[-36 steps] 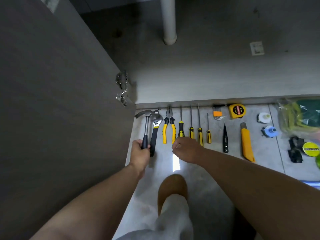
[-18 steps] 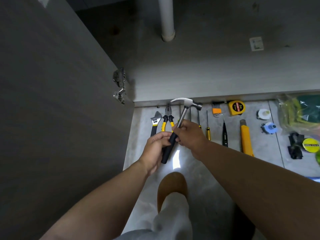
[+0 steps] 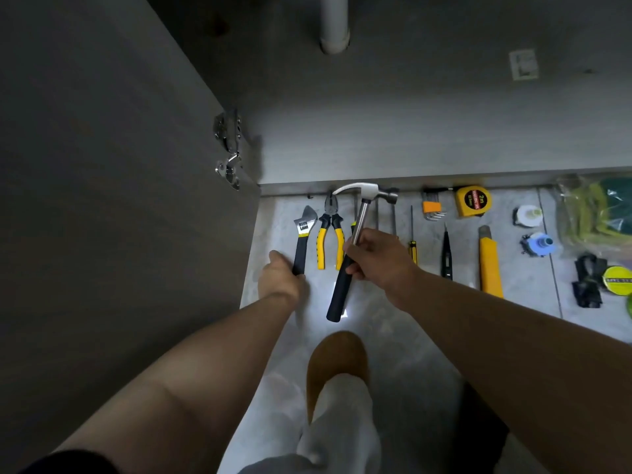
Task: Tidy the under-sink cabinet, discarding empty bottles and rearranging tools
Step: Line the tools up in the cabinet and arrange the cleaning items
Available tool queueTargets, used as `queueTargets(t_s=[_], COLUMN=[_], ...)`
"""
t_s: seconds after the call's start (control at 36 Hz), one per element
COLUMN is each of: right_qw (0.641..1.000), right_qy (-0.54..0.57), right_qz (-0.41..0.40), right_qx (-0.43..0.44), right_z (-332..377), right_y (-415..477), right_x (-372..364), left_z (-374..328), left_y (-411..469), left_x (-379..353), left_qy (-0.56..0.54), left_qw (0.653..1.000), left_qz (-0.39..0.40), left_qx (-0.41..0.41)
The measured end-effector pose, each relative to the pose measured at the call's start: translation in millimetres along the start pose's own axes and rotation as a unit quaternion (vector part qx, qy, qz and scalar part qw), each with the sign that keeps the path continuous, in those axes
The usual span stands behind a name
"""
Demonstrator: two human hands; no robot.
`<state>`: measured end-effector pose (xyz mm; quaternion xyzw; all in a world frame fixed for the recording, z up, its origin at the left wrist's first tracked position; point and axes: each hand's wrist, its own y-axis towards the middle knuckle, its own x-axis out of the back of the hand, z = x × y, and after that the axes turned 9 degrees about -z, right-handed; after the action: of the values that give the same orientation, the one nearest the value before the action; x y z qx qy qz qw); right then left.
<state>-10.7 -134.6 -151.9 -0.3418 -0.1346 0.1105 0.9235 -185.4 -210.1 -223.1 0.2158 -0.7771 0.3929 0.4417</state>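
My right hand (image 3: 379, 260) grips a claw hammer (image 3: 354, 241) by the top of its black handle, head up and tilted right, lifted over the floor. My left hand (image 3: 282, 278) closes on the lower end of the black handle of an adjustable wrench (image 3: 302, 234) that lies on the floor at the row's left end. Yellow-handled pliers (image 3: 329, 237) lie between the two. Behind my right hand lie screwdrivers, mostly hidden; one small yellow screwdriver (image 3: 413, 241) shows to its right.
The open cabinet door (image 3: 102, 200) stands at the left, and the cabinet floor (image 3: 410, 131) with a white drain pipe (image 3: 333, 25) lies beyond. Further right are hex keys (image 3: 431, 208), a tape measure (image 3: 473, 201), a yellow utility knife (image 3: 489, 263), tape rolls and a plastic bag (image 3: 595, 213).
The hammer passed from my left hand to my right hand. My left hand moved back to the left and took hold of the wrench handle.
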Motion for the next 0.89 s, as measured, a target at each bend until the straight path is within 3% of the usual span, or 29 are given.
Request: queueTargets(t_s=[0.22,0.33,0.42,0.56,0.69,0.89], right_qw=[0.999,0.998,0.996,0.993,0.996,0.988], right_qy=[-0.026,-0.055,-0.077,-0.099,-0.064,0.089], right_qz=[0.028,0.044,0.051,0.054,-0.008,-0.067], right_qx=[-0.005,-0.004,0.005,0.037,0.065,0.109], right_z=[1,9,19,46,81,135], right_y=[-6,-13,-22,-43,-71,-116], right_x=[-1,2,9,30,63,107], left_z=[6,8,8,-8,-50,-126], left_y=[0,-17,-31,-49,-76,-126], left_x=[6,16,30,64,104,174], left_qy=[-0.096,-0.289,-0.37,-0.422,-0.443,-0.425], left_qw=[0.99,0.932,0.887,0.856,0.83,0.788], left_qz=[0.079,0.157,0.215,0.273,0.338,0.424], left_qx=[0.066,0.151,0.172,0.124,0.029,-0.136])
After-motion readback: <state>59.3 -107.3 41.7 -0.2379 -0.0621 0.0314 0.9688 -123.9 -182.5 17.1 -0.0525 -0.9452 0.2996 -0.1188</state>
